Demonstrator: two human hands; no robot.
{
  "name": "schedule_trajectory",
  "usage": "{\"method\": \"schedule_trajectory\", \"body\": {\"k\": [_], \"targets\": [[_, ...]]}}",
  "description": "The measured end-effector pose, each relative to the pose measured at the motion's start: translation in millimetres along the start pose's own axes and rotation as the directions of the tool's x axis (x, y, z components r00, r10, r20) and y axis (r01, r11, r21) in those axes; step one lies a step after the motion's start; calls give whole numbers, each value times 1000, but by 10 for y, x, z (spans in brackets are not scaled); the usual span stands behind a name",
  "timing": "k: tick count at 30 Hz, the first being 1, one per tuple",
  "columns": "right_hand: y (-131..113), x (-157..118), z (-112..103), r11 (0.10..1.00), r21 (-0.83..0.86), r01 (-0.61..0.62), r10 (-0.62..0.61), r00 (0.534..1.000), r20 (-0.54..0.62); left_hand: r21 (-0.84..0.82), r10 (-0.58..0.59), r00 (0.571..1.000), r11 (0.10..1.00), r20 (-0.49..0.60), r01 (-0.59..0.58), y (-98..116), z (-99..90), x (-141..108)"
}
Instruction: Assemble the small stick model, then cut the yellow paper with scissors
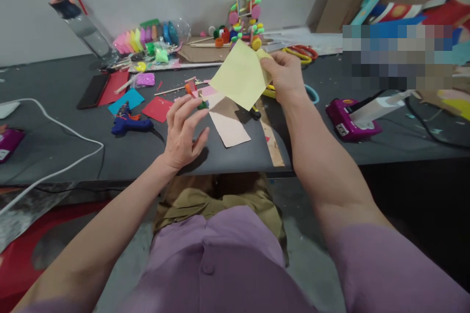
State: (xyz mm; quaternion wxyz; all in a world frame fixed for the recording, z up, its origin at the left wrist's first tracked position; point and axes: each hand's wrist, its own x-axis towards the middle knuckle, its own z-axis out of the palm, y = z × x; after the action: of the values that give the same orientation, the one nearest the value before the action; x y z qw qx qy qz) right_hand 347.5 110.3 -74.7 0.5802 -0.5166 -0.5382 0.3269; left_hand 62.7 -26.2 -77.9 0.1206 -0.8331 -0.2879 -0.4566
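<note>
My right hand point(284, 72) pinches a sheet of pale yellow paper point(240, 74) at its right corner, lifted above the table. My left hand point(183, 132) is over the table with its fingers apart and nothing held in it. Just beyond its fingertips are a small green and orange item point(201, 103) and pink paper. A cream paper piece point(230, 129) lies between my hands, partly under the yellow sheet. Left of my left hand are a blue glue gun point(131, 125), a red paper square point(157, 108) and a blue paper piece point(127, 101).
A wooden strip point(272, 142) lies near the front edge. Purple power blocks point(352, 120) stand at both sides, with cables. Behind are a bottle point(86, 29), colourful clay packs point(141, 39), a colourful model point(246, 19), and scissors point(303, 54). A black phone point(93, 91) lies left.
</note>
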Motion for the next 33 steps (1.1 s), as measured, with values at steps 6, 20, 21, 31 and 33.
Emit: {"method": "schedule_trajectory", "body": {"k": [6, 20, 21, 31, 33], "targets": [[-51, -13, -2, 995, -75, -63, 64, 998, 18, 85, -27, 1000, 996, -11, 28, -27, 11, 21], [-319, -215, 96, 969, 194, -151, 148, 989, 29, -281, -476, 868, 821, 142, 496, 45, -59, 106], [-344, -236, 91, 964, 216, -154, 148, 988, 44, -316, -508, 850, 791, 142, 525, 57, -61, 158], [-514, -423, 90, 908, 317, -273, 214, 954, 208, -678, -660, 563, 111, 496, 727, 1, 388, 757], [-522, -446, 106, 895, 322, -308, 243, 944, 224, -685, -670, 520, 23, 529, 728, -2, 429, 788]]}}
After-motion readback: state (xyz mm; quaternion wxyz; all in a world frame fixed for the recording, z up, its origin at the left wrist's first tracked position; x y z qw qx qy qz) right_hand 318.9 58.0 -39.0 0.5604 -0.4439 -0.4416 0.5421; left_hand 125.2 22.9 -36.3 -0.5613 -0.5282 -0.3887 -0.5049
